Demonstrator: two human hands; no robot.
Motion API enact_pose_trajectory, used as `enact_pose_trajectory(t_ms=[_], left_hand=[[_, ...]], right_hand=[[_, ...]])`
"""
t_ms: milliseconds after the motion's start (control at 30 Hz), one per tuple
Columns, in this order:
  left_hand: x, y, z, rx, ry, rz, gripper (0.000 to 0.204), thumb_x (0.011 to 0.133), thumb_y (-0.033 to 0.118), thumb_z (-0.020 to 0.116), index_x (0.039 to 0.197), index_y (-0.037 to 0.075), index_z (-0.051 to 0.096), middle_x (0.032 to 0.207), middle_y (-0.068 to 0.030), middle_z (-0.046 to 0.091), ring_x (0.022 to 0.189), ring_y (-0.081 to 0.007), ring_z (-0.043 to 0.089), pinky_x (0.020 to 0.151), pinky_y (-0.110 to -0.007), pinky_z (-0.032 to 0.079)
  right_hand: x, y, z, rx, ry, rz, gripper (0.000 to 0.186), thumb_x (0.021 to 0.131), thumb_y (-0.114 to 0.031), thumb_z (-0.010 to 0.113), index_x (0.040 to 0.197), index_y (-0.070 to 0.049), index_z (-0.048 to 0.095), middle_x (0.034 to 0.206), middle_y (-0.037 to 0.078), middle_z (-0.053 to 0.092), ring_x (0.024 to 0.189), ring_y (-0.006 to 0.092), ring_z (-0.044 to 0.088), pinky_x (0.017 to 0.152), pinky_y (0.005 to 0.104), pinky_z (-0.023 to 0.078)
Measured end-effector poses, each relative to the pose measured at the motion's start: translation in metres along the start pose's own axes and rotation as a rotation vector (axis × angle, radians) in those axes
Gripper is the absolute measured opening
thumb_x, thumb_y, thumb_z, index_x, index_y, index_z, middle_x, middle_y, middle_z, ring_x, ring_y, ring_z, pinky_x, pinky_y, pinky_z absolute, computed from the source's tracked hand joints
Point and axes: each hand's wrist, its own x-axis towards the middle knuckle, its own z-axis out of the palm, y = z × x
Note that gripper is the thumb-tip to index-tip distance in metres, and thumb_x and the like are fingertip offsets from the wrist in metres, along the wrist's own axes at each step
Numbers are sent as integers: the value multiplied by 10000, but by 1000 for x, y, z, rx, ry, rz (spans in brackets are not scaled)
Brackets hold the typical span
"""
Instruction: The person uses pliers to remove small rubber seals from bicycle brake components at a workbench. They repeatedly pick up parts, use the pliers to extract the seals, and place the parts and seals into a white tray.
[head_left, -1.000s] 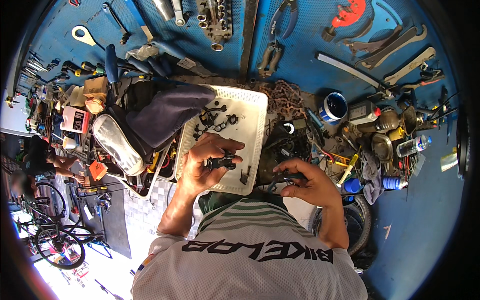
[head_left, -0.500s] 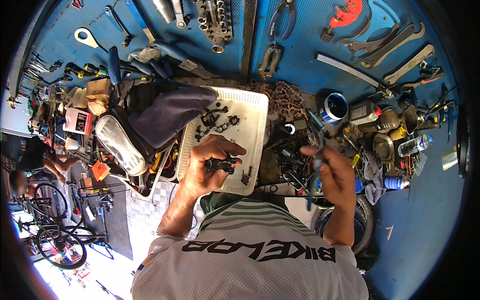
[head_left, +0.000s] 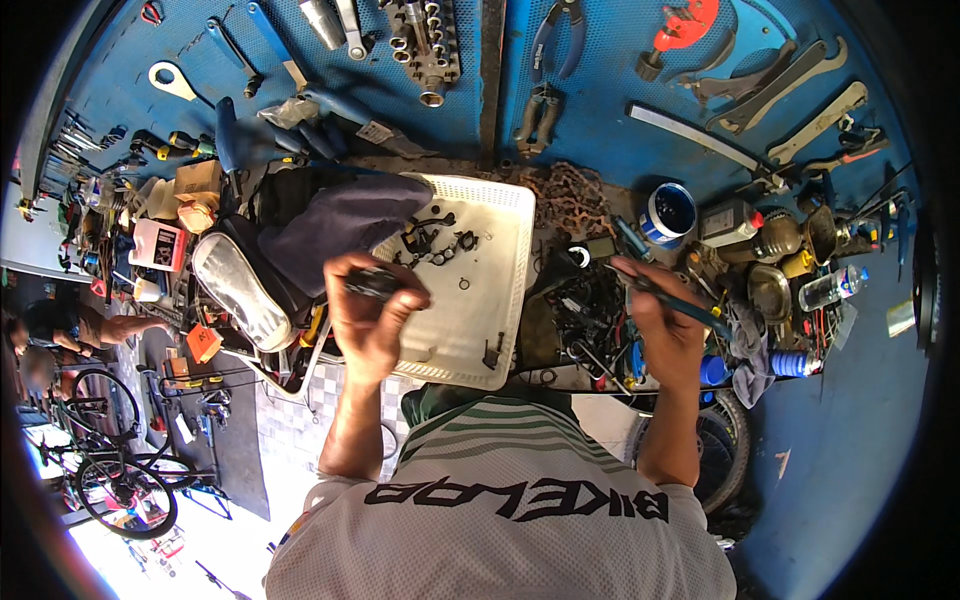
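My left hand (head_left: 368,325) is raised over the left edge of the white plastic basket (head_left: 518,250). Its fingers are closed around a small black bike part (head_left: 372,283), blurred and partly covered, so its exact kind does not show. To the right of the basket, my right hand (head_left: 668,335) grips a slim hand tool with a dark teal handle (head_left: 695,308). The tool's thin end points up and left. Inside the basket lie several small black parts (head_left: 430,240), a small ring (head_left: 464,284) and a dark piece (head_left: 493,350) in the near right corner.
Cluttered metal parts (head_left: 580,315) and a rusty chain (head_left: 570,195) lie right of the basket, near a blue tub (head_left: 670,213). A dark cloth (head_left: 335,225) overlaps the basket's left. Tools hang on the blue pegboard (head_left: 600,100). Another person (head_left: 75,325) is at far left, beside a bicycle (head_left: 115,450).
My left hand has drawn left with the black part and turned, showing more of its palm side. In my right hand the tool has swung from upright to slanting down and right.
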Motion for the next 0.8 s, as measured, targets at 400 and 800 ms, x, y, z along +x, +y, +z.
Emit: enact_pose_trajectory(t_ms=[400,800], left_hand=[[-34,0,-61,73,270,-183,383,999,-16,766,1280,42,513,933,-74,694,786,-129,661,728,-277,560],[-29,13,-29,445,-232,313,420,906,-34,840,1200,46,551,976,-183,744,846,-253,747,709,-351,594]], right_hand=[[26,46,79,-329,-306,-84,276,1066,-200,700,1324,-103,707,1085,148,791,879,360,762,763,433,604],[31,-58,79,-414,-551,-367,268,950,-193,815,1199,-117,753,916,78,778,742,306,738,662,413,578]])
